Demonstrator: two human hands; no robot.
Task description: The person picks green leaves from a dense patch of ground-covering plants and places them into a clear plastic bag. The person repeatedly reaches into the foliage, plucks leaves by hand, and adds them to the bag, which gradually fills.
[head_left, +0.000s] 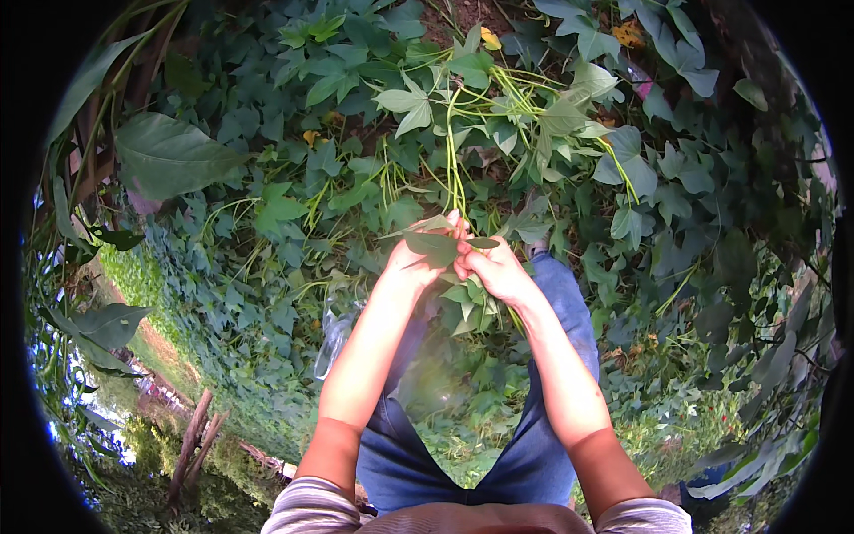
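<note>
stems (pixel 453 160) in left grip (pixel 409 263), right grip (pixel 500 270); clear plastic (pixel 331 341) nearby

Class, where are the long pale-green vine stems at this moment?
In the head view's upper middle, the long vine stems run from where the left hand and right hand meet up towards pale green leaves.

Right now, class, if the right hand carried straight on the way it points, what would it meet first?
Most likely the left hand: its fingers lie close to the right hand at the green stems, though this single view leaves the exact depth unclear.
</note>
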